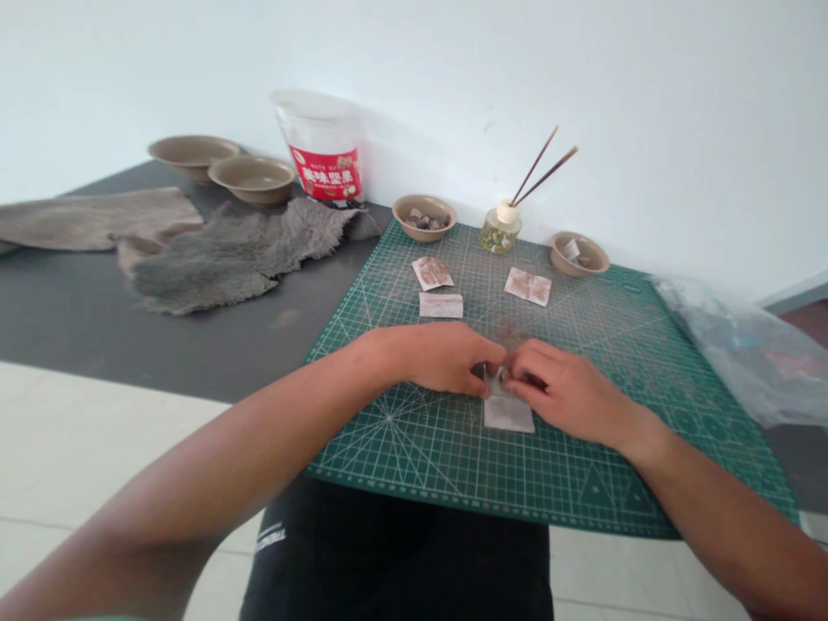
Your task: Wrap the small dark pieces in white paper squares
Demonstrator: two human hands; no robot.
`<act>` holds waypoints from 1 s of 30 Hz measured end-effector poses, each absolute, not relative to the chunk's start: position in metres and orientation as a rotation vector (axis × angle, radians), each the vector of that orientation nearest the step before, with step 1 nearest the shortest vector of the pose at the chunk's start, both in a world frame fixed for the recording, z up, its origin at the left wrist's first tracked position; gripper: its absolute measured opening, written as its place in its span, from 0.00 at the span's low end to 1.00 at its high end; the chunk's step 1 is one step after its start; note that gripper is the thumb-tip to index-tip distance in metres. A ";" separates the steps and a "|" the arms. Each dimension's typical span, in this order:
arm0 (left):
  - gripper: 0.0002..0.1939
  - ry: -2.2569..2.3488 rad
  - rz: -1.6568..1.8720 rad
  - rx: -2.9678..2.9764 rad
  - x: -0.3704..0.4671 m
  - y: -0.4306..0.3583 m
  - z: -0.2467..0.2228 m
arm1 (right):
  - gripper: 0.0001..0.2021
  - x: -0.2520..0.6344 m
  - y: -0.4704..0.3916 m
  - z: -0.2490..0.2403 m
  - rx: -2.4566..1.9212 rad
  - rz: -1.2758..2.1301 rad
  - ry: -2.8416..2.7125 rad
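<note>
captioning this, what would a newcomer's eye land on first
Probably the green mat, where the left hand and right hand nearly meet at a pale piece. Next, the tub with its red label on the table left of the mat, and the bottle with sticks near the mat's far edge.

- A single head-worn camera looks from above the person's lap, forward and steeply down.
- It faces a plain white wall (466, 60), which fills the top of the frame.
- The flat dark grey worktop (181, 336) spans the left middle; the green, white-gridded cutting mat (414, 448) fills centre to right, seen obliquely.
- The near side shows black cloth trousers (394, 552) at bottom centre and pale tiled floor (109, 440) at lower left.
- It is close enough that the bare left hand (446, 355) and bare right hand (573, 390) sit near mid-frame.
</note>
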State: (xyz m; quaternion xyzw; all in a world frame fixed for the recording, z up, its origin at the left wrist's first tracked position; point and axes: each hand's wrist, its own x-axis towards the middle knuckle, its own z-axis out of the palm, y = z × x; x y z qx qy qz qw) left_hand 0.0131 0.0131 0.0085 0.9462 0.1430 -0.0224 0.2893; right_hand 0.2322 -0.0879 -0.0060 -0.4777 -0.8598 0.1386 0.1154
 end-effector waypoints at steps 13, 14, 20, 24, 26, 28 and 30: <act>0.06 0.392 -0.069 2.539 0.013 0.013 0.008 | 0.06 0.234 -0.089 -0.003 -1.329 0.539 -2.635; 0.06 0.390 -0.060 2.543 0.013 0.012 0.008 | 0.06 0.234 -0.090 -0.003 -1.268 0.574 -2.664; 0.05 0.412 -0.060 2.562 0.013 0.011 0.006 | 0.06 0.240 -0.089 -0.001 -1.276 0.461 -2.689; 0.06 0.384 -0.041 2.556 0.013 0.012 0.006 | 0.06 0.240 -0.088 0.000 -1.196 0.531 -2.728; 0.05 0.376 -0.027 2.558 0.013 0.012 0.006 | 0.05 0.237 -0.088 0.000 -1.143 0.541 -2.733; 0.05 0.390 -0.029 2.556 0.013 0.012 0.006 | 0.05 0.236 -0.088 0.000 -1.186 0.545 -2.701; 0.05 0.404 -0.038 2.548 0.012 0.012 0.006 | 0.05 0.238 -0.087 0.002 -1.258 0.599 -2.662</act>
